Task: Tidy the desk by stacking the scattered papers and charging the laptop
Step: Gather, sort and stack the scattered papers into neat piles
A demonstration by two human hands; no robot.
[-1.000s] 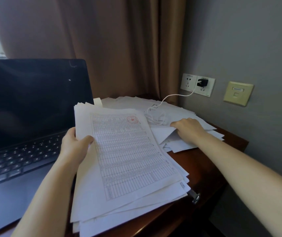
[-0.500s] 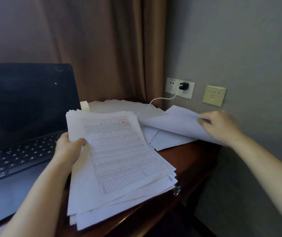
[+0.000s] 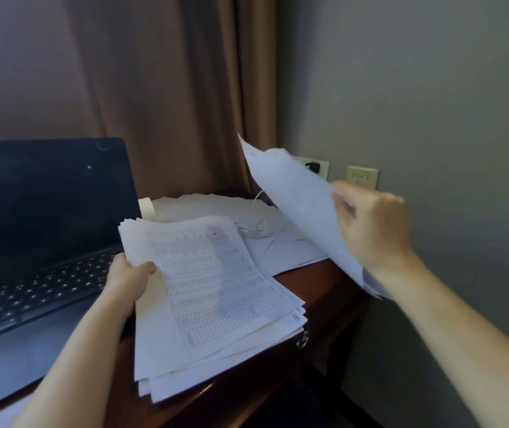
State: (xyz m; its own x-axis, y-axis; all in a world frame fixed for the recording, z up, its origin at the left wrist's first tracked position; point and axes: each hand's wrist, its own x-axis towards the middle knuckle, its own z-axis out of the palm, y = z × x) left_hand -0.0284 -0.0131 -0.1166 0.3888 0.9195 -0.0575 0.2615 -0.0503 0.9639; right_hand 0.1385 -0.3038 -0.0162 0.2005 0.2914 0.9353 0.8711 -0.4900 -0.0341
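My left hand grips the left edge of a thick stack of papers; its top sheet is a printed table with a red stamp. My right hand pinches a few white sheets and holds them tilted in the air above the desk's right end. More loose papers lie flat on the dark wooden desk behind the stack. An open laptop with a dark screen stands at the left. A white charger cable lies coiled on the loose papers, and its black plug sits in the wall socket.
A brown curtain hangs behind the desk and a grey wall closes the right side. A beige wall plate is next to the socket. A roll of tape sits by the laptop screen. A metal drawer pull hangs below the desk edge.
My right hand took hold of sheets from the loose pile and lifted them up and to the right, off the desk. My left hand kept its grip on the stack.
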